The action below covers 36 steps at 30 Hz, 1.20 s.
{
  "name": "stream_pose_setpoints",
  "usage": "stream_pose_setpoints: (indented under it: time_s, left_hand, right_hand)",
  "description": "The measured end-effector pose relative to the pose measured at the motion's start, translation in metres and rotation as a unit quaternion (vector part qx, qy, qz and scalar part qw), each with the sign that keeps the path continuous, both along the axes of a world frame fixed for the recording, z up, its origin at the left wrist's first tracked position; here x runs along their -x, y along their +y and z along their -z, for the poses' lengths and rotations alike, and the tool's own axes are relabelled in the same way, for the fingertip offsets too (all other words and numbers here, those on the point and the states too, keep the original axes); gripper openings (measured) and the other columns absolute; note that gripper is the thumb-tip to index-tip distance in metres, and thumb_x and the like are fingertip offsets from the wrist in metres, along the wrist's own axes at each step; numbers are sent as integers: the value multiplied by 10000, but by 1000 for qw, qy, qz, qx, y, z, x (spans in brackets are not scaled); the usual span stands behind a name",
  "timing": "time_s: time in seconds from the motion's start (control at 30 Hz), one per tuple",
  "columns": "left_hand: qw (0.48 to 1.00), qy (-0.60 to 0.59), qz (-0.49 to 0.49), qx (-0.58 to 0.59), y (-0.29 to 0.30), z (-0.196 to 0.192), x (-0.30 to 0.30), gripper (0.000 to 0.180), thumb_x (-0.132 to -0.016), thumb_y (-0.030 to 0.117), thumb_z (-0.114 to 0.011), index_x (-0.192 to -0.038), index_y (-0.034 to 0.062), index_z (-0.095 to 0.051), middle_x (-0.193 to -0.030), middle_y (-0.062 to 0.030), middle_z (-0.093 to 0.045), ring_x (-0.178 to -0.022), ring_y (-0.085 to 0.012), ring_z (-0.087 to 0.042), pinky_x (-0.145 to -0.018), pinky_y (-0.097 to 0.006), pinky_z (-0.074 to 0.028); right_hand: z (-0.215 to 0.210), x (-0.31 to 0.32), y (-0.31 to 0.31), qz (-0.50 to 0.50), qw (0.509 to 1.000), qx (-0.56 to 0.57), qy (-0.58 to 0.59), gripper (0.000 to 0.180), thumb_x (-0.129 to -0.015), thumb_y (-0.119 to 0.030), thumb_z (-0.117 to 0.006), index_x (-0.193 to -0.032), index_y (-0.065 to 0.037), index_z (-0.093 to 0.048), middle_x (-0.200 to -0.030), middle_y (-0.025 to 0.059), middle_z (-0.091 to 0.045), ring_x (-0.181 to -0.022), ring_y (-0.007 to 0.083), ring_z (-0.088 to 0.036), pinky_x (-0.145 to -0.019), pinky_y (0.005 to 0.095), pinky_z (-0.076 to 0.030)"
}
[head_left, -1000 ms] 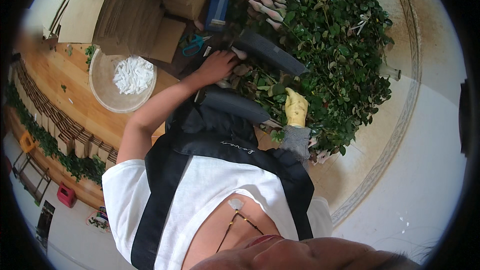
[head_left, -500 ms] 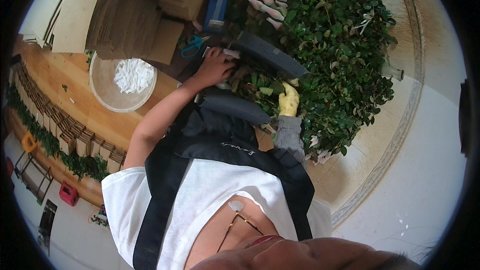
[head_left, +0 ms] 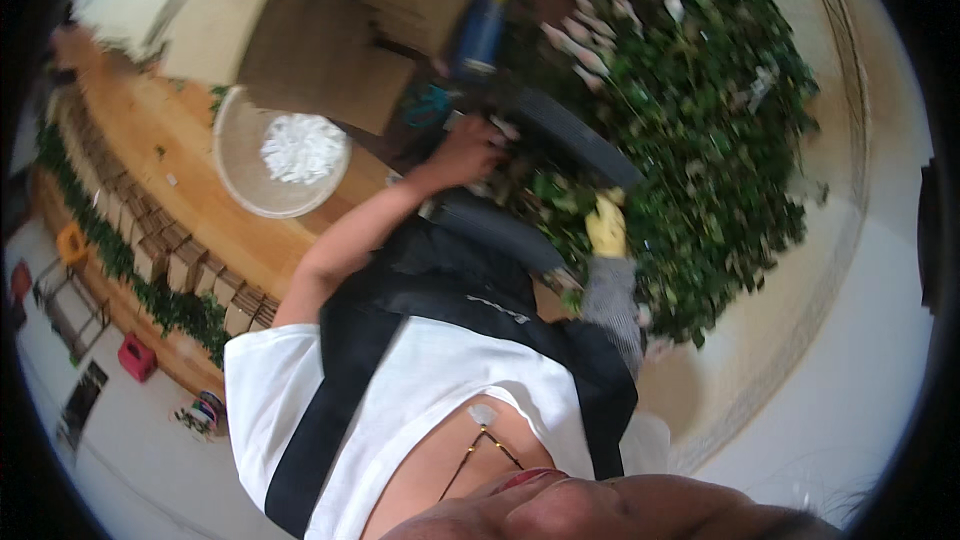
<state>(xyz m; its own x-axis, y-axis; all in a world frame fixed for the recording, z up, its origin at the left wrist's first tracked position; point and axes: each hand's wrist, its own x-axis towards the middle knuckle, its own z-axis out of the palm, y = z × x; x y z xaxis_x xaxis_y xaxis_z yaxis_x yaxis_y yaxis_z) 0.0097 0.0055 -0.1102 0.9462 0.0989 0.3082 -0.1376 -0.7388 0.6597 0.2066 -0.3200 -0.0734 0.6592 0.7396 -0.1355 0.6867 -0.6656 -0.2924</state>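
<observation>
Between two dark padded blocks, a long far one [head_left: 580, 137] and a near one [head_left: 497, 228], lie leafy stems that look like roses [head_left: 560, 195]. My bare left hand [head_left: 468, 152] is at their left end, fingers bent in beside a pale pinkish bud [head_left: 504, 128]; blur hides what they hold. In a yellow glove with a grey striped cuff, my right hand [head_left: 606, 226] closes on the leafy stems at the right end of the blocks. Beyond it is a big heap of leafy stems [head_left: 700, 170] with pale wrapped buds [head_left: 580, 48] at its far left.
A clear bowl [head_left: 232, 175] of small white tubes [head_left: 302, 148] stands on the wooden table [head_left: 190, 210] at left. Cardboard sheets [head_left: 330, 50] are stacked beyond it. A blue box-like object [head_left: 483, 30] and teal scissors [head_left: 428, 106] are near the far block. Cardboard-wrapped bundles [head_left: 180, 265] line the left.
The whole view has shifted, so everything appears farther right and slightly lower, with blur. Both hands keep nearly the same places at the blocks and stems.
</observation>
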Motion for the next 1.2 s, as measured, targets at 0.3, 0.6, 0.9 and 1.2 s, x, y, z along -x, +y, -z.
stream_pose_setpoints:
  time_s: [0.3, 0.6, 0.9, 1.2]
  left_hand:
    - [995, 18, -46, -84, -8, 20, 2, 317, -726, 285, -668, -1021, 181, -724, -1054, -49, -601, -1130, -335, -466, -991, -522, -320]
    - [957, 193, -182, 112, 32, -27, 62, 301, -943, 326, -540, -1012, 80, -699, -1107, -157, -611, -1053, -330, -547, -863, -431, -457]
    - [919, 388, 27, 60, 16, -27, 37, 579, -880, 531, -572, -835, -30, -706, -817, -208, -678, -748, -365, -633, -695, -486, -482]
    - [901, 218, 20, 375, 8, 11, 51, 317, -896, 319, -608, -914, 15, -696, -766, -58, -660, -724, -102, -546, -626, -330, -452]
  right_hand:
    - [-156, 57, 121, -112, 958, 10, 264, 510, -857, -191, -642, -1311, 15, -533, -1187, 239, -626, -1101, 380, -603, -970, 444, -464]
    - [-51, 78, 187, -384, 884, -104, 245, 404, -905, -184, -576, -1273, -29, -516, -1179, 235, -585, -1042, 417, -582, -924, 495, -481]
    - [-4, 69, 217, -548, 798, -242, -70, 363, -890, -227, -599, -1214, -78, -530, -1118, 191, -589, -1014, 388, -587, -901, 549, -483]
    - [41, 36, 249, -630, 598, -412, -274, 324, -876, -270, -621, -1155, -126, -545, -1058, 147, -594, -986, 359, -592, -878, 603, -486]
